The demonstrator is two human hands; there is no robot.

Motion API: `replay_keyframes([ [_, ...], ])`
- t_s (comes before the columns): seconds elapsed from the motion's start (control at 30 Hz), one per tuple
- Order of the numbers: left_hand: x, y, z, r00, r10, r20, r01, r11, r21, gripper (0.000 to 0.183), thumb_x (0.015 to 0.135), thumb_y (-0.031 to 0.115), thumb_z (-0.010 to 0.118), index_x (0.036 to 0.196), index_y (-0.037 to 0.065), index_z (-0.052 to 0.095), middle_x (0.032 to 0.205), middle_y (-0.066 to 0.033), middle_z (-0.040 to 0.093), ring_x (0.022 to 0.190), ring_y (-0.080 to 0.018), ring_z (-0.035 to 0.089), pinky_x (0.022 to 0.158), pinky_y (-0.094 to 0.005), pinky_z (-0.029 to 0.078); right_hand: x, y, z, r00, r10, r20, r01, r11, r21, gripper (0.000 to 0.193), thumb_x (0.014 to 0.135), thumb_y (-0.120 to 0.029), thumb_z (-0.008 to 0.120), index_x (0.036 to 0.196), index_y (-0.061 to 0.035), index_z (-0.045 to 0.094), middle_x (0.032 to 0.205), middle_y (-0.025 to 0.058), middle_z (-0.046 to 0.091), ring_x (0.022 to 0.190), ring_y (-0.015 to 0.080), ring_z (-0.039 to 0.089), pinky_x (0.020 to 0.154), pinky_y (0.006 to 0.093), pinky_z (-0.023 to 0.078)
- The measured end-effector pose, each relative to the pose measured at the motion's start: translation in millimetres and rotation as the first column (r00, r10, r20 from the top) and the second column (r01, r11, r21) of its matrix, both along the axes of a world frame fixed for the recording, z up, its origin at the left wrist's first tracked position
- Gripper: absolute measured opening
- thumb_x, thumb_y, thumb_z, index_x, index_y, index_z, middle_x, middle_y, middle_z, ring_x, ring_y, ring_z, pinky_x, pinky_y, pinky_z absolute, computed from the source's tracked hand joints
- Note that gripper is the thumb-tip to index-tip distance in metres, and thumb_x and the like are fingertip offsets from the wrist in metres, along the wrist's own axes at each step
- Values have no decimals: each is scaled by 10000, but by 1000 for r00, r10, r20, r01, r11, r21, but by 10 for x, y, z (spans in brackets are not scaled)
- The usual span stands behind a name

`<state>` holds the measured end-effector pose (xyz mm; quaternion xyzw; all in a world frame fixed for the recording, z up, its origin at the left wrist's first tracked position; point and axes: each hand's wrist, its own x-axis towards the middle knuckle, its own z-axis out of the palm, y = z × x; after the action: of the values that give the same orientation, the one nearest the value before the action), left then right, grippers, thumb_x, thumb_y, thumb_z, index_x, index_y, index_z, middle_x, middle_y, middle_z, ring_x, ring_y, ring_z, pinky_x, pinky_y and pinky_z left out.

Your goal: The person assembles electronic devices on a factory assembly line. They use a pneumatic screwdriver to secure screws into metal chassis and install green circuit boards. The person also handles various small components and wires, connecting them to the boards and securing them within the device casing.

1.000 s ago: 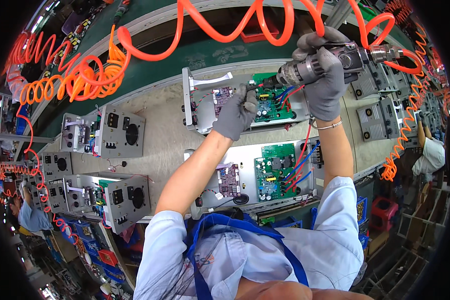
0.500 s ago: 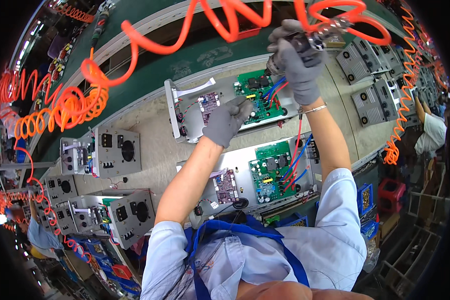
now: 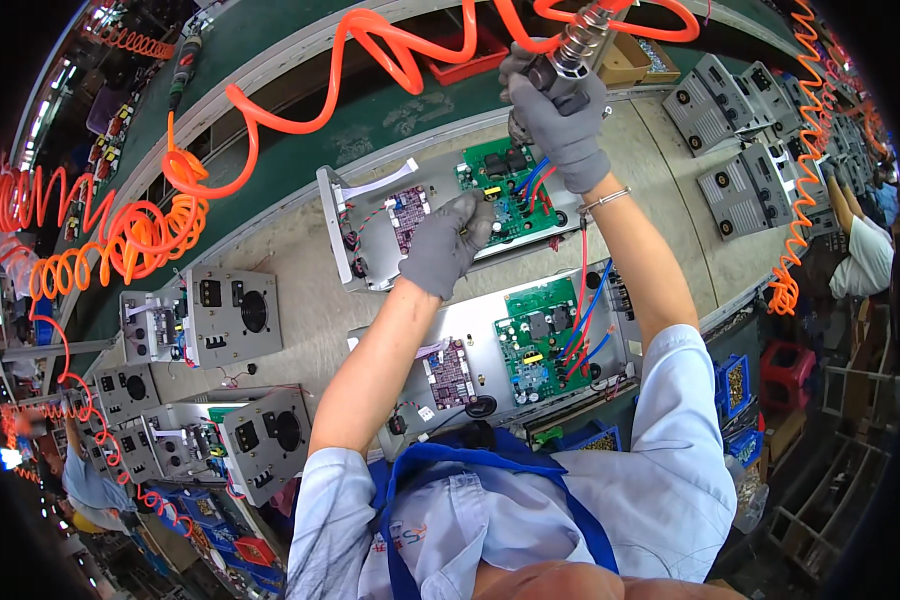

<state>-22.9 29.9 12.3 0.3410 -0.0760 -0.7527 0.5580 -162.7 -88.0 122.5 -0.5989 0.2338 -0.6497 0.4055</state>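
Note:
Gripped in my gloved right hand [image 3: 568, 135] is an air screwdriver [image 3: 582, 48] with an orange coiled hose; its lower end is mostly hidden behind the hand, above the far edge of a green circuit board [image 3: 482, 165]. That board lies in the farther metal chassis [image 3: 375, 262], beside a smaller purple board [image 3: 407, 212]. My gloved left hand [image 3: 443, 248] is over the chassis at the green board's near left side, thumb and fingers pinched together. Whatever they hold, if anything, is too small to make out. Blue and red wires [image 3: 538, 178] rise near my right wrist.
A second open chassis [image 3: 480, 325] with similar boards lies nearer me. Grey fan-panel units [image 3: 238, 315] stand at left, more grey units [image 3: 745, 190] at right. Orange coiled hoses [image 3: 320, 125] hang across the far side. Blue bins [image 3: 735, 385] hold small parts. Other people work at both sides.
My right hand and the screwdriver have moved left. The farther chassis appears slightly further left in view, and my left hand has shifted slightly with it, still pinched.

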Motion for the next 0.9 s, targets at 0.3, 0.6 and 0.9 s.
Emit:
replay_keyframes([
  [0.3, 55, 28, 12, 999, 25, -29, -22, 996, 83, 290, 931, 99, 472, 1171, -63, 472, 997, -111, 557, 854, -188, 599, 658, -223, 541, 165, -229, -4, 991, 9, -132, -14, 999, -30, 296, 761, -14, 610, 1049, 45, 571, 842, 75, 634, 729, 117, 614, 625, 242, 526],
  [0.6, -53, -29, 38, 995, 97, -38, -95, 994, 50, 274, 927, 86, 469, 1169, -42, 475, 1029, -124, 562, 915, -192, 603, 649, -235, 542, 92, -185, 185, 993, 119, -11, -119, 993, -21, 318, 792, -28, 616, 1101, 24, 565, 886, 94, 642, 752, 128, 623, 617, 245, 534],
  [0.9, 25, -41, 79, 925, 94, -368, -101, 995, 1, 144, 931, 208, 518, 968, 69, 525, 838, -42, 528, 725, -134, 548, 568, -232, 507, -74, 568, 693, 943, 183, 277, -203, 978, 47, 421, 758, -94, 508, 1164, 8, 468, 951, 139, 569, 862, 241, 578, 691, 346, 522],
])
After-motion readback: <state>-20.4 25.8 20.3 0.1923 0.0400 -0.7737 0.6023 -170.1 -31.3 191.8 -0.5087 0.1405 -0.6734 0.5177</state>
